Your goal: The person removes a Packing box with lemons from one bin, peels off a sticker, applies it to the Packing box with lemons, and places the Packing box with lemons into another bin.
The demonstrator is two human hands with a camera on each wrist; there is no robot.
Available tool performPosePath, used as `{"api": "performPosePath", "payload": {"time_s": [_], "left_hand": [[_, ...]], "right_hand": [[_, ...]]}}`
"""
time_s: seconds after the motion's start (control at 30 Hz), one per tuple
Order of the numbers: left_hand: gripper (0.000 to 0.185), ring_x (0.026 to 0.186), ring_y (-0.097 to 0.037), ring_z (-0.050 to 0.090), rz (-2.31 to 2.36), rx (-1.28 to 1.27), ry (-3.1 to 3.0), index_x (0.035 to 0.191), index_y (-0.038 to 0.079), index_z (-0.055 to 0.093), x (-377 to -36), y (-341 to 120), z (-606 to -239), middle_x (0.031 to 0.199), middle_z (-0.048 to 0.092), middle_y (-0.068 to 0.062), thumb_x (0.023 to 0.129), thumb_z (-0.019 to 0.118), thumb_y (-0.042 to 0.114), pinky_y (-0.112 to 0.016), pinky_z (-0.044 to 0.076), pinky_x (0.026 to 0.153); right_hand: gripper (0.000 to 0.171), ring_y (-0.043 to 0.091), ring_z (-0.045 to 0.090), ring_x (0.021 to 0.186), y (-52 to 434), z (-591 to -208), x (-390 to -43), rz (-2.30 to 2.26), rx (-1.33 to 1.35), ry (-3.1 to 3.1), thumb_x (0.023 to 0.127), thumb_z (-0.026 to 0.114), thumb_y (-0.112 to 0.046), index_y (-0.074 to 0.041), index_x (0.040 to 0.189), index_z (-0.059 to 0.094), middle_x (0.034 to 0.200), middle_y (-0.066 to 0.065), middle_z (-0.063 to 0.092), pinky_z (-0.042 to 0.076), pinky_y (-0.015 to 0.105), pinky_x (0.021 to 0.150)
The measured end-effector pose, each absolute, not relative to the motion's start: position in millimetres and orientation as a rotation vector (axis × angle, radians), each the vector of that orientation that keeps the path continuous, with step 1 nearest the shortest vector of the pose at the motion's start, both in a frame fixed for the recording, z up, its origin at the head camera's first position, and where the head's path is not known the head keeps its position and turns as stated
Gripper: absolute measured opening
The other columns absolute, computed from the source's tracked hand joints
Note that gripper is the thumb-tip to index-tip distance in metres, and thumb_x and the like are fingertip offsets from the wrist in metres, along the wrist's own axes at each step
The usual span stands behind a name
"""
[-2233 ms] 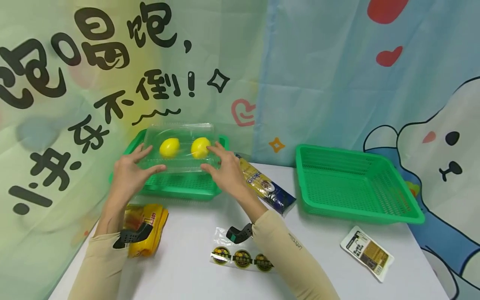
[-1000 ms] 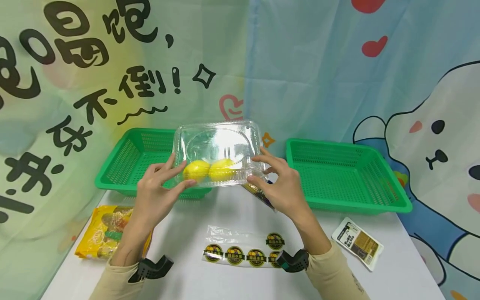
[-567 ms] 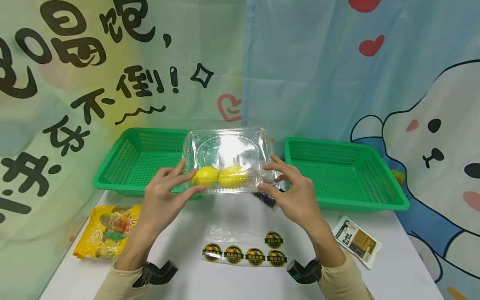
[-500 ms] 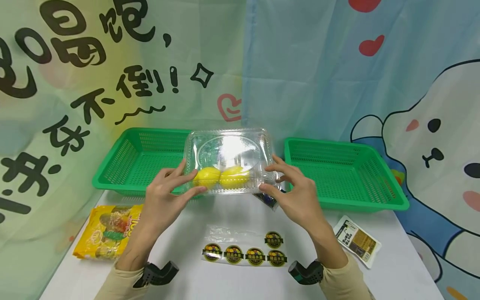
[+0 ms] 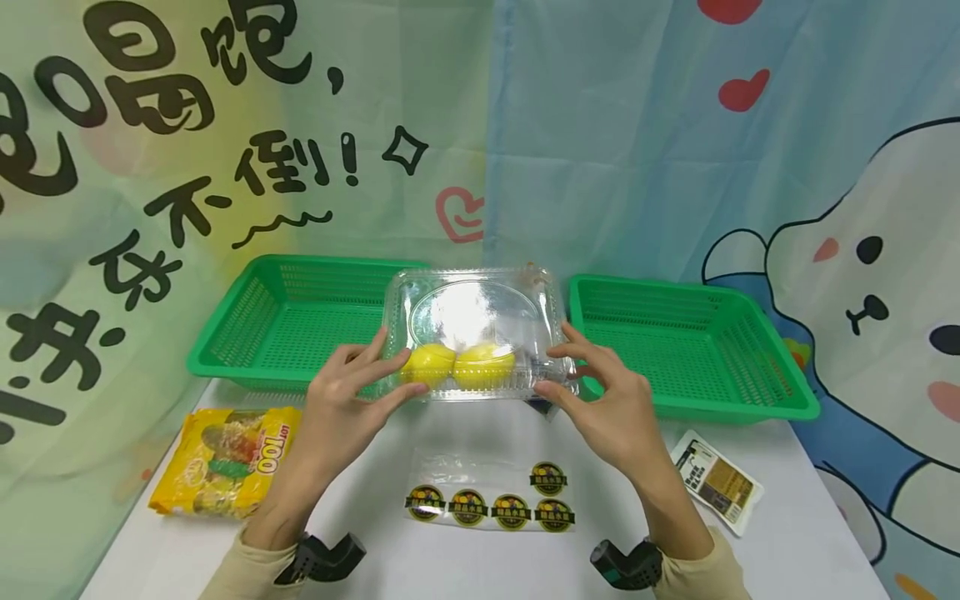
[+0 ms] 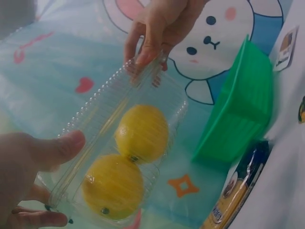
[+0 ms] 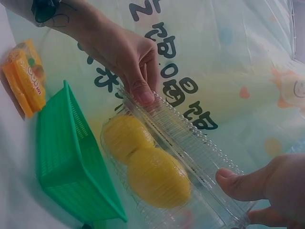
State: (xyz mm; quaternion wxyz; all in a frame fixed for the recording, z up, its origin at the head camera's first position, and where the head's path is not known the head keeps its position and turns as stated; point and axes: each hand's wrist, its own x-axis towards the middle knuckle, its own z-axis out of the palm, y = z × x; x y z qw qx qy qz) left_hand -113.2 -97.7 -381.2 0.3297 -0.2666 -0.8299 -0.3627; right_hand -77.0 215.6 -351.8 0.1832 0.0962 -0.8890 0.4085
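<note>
Backdrop: printed fabric, soft and slightly wrinkled, with black brush characters on the left and a cartoon bear on pale blue on the right. White surface [image 5: 780, 550], smooth and matte. Clear clamshell box [image 5: 476, 329]: thin glossy plastic, rectangular with rounded corners and ribbed rim, held tilted above the surface's far edge between the two baskets. Inside it, two lemons [image 5: 456, 364], round, yellow, finely pitted, lying side by side and touching against the lower wall. Left hand [image 5: 341, 412]: thumb and fingertips pinch the box's left end. Right hand [image 5: 611, 408]: thumb and fingertips pinch the box's right end. Left green basket [image 5: 285, 321] and right green basket [image 5: 693, 350]: rigid perforated plastic, shallow, rectangular with flared walls, along the far edge. Yellow noodle packet [image 5: 225, 458]: crinkled film, flat, near the left edge. Sticker strip [image 5: 491, 504]: clear film with round dark-and-gold labels, flat near the front edge, between the forearms. Small white and brown sachet [image 5: 718, 481]: flat, rectangular, near the right edge. Long blue and yellow packet [image 6: 236, 191]: glossy, partly hidden behind the box.
</note>
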Motion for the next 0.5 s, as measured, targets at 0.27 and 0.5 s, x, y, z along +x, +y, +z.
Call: {"api": "performPosePath", "payload": {"time_s": [0.27, 0.5], "left_hand": [[0.053, 0.093, -0.03, 0.062, -0.958, -0.73, -2.142, 0.113, 0.006, 0.081, -110, -90, -387, 0.136, 0.065, -0.027, 0.065, 0.099, 0.016, -0.035, 0.054, 0.059], [0.054, 0.094, -0.028, 0.063, -0.965, -0.754, -2.163, 0.114, 0.007, 0.081, -107, -84, -392, 0.137, 0.065, -0.026, 0.065, 0.099, 0.018, -0.034, 0.055, 0.061]], "right_hand": [[0.037, 0.02, 0.071, 0.093, 223, -357, -68, 1.15, 0.24, -2.504, 0.086, 0.088, -0.021, -0.021, 0.12, 0.075, 0.156, -0.005, 0.056, 0.053, 0.027, 0.07], [0.039, 0.019, 0.072, 0.093, 229, -364, -61, 1.127, 0.198, -2.526, 0.084, 0.089, -0.022, -0.022, 0.12, 0.074, 0.155, -0.006, 0.056, 0.054, 0.025, 0.064]]}}
